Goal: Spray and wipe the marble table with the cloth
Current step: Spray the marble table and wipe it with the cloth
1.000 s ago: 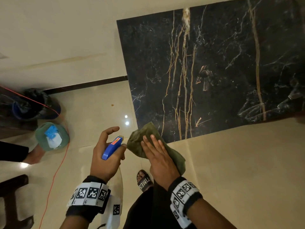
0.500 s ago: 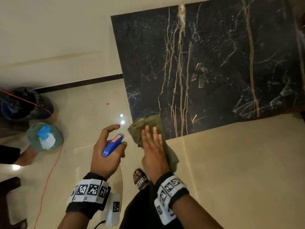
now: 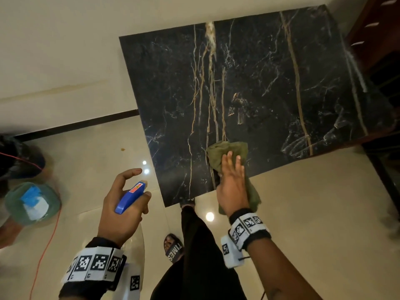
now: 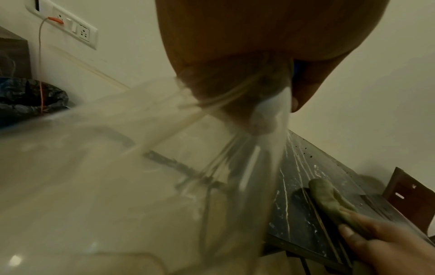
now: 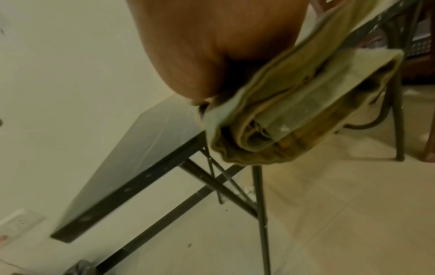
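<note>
The black marble table (image 3: pixel 259 83) with gold and white veins fills the upper right of the head view. My right hand (image 3: pixel 232 180) holds the olive-green cloth (image 3: pixel 223 150) at the table's near edge. Its fingers lie straight on top, and the cloth's tail hangs off the edge under the palm (image 5: pixel 212 46). The right wrist view shows the folded cloth (image 5: pixel 294 121) beside the tabletop (image 5: pixel 141 154). My left hand (image 3: pixel 114 202) grips the blue-headed spray bottle (image 3: pixel 129 197) over the floor, left of the table. Its clear body (image 4: pixel 164 167) blurs the left wrist view.
A bin with a black liner (image 3: pixel 19 156) and a teal container with a blue cap (image 3: pixel 32 202) stand on the floor at left, with an orange cord (image 3: pixel 49 230) beside them. Dark wooden furniture (image 3: pixel 378 40) borders the table's right side. My sandalled foot (image 3: pixel 173 250) is near the table's corner.
My right hand has carried the cloth forward and to the right, from over the floor onto the table's near edge. The left hand still holds the spray bottle at the left.
</note>
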Demonstrator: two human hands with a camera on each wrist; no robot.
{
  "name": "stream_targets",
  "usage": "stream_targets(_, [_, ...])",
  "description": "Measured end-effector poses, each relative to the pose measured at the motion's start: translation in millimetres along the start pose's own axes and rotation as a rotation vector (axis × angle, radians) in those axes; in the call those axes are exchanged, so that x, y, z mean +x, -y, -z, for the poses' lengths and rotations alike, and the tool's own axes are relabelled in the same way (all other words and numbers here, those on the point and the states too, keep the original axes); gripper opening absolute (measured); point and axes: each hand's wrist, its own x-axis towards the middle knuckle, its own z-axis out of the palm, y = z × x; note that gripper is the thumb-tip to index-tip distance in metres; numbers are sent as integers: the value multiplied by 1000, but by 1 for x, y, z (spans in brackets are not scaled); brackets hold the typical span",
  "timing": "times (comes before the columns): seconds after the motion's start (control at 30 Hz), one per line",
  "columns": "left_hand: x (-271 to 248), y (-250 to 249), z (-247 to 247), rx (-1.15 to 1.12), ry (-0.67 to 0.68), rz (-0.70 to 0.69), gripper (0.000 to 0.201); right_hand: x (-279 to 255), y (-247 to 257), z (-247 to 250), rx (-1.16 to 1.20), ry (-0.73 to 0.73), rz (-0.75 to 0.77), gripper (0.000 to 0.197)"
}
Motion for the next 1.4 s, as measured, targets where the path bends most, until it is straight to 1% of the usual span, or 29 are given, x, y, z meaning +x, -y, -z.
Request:
stream_targets(0.07, [0, -4, -2, -3, 14, -4, 52, -11, 23, -12, 2, 20, 59, 85])
stream_targets(0.17, [2, -12, -9, -7, 33, -7, 55, -25, 38, -23, -5, 136, 221, 87])
stream_targets(0.23, [2, -16, -11, -4, 43, -6, 55, -20, 27, -16, -39, 191, 332, 87])
stream_targets(0.3, [3, -20, -11, 0, 59, -21, 54, -7, 5, -1, -99, 197, 374, 88])
stream_targets(0.33, [4, -23, -10, 3, 65, -31, 54, 2, -9, 8, -113, 177, 340, 89])
stream_targets(0.43, [3, -31, -5, 4, 62, -53, 51, 30, -46, 35, -55, 68, 103, 89])
stream_targets(0.47, [2, -35, -3, -2, 58, -59, 50, 36, -53, 41, -46, 40, 53, 88])
stream_targets(0.53, [1, -41, -1, -11, 53, -75, 50, 43, -57, 42, -52, 15, 20, 87])
stream_targets(0.63, [2, -52, -7, -32, 52, -70, 50, 40, -42, 27, -56, -28, 7, 85])
stream_targets(0.7, [6, -59, -17, -49, 55, -48, 50, 31, -30, 19, -34, -20, 26, 84])
stream_targets(0.8, [12, -61, -36, -53, 70, -24, 51, 16, -18, 10, -43, 68, 139, 87])
stream_targets(0.87, [17, -64, -52, -56, 81, -12, 51, 10, -21, 9, -64, 124, 206, 83])
stream_targets(0.97, [26, -71, -73, -63, 88, 0, 51, 20, -43, 20, -111, 157, 304, 82])
stream_targets(1.0, [30, -73, -81, -74, 91, 14, 51, 26, -55, 27, -108, 156, 299, 84])
stream_targets(1.03, [33, -77, -86, -94, 88, 25, 51, 32, -67, 35, -95, 141, 262, 86])
stream_targets(1.13, [45, -88, -98, -115, 31, 27, 50, 57, -105, 60, -59, 37, 69, 89])
stream_targets(1.17, [50, -92, -101, -108, 12, 21, 50, 65, -112, 64, -47, 12, 29, 88])
stream_targets(1.23, [56, -103, -107, -105, -4, 4, 50, 69, -112, 64, -31, -2, -13, 87])
stream_targets(1.3, [64, -112, -114, -97, -9, -4, 49, 64, -96, 56, 7, 4, -4, 87])
stream_targets(1.33, [68, -117, -117, -94, -7, -6, 49, 57, -87, 50, 17, 15, 32, 87])
stream_targets(1.4, [73, -126, -123, -77, -22, -18, 51, 37, -68, 35, -4, 58, 171, 86])
